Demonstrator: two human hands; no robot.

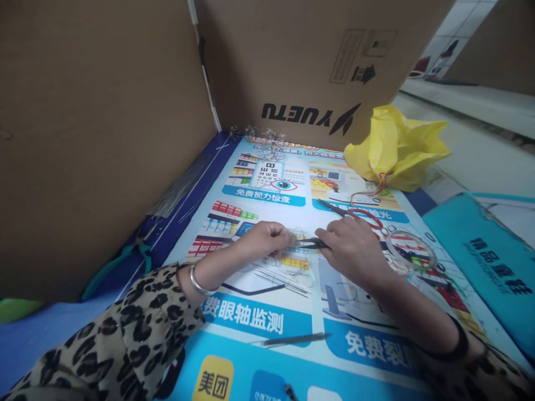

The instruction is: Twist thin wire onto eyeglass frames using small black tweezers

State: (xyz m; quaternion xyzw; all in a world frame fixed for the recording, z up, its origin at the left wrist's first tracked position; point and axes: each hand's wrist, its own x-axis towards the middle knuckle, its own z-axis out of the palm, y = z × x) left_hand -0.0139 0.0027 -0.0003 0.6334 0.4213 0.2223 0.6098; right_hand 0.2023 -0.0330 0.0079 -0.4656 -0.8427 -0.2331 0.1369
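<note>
Both hands meet in the middle of a big printed poster (267, 312). The left hand (267, 238) is curled shut and pinches a thin clear wire piece (298, 236). The right hand (355, 248) is closed around small dark pliers (312, 243), and the tips of the pliers touch the wire piece right between the two hands. A silver bangle (197, 281) sits on the left wrist, next to a leopard-print sleeve (137, 328).

Red-handled scissors (355, 213) lie just behind the right hand. A clear round ring (412, 250) lies to its right. A thin grey stick (292, 338) lies on the poster near the person. Thin metal wires (179, 186) lie by the left wall.

The poster has Chinese words, such as "免费视力检查" and "眼轴监测", and "美团" on a yellow square (215, 381). A brown cardboard box (317, 67) stands behind, with "YUETU" printed upside down. A crumpled yellow bag (397, 147) sits beside it. A teal box (489, 267) with Chinese words, too blurry to read, lies on the right.
</note>
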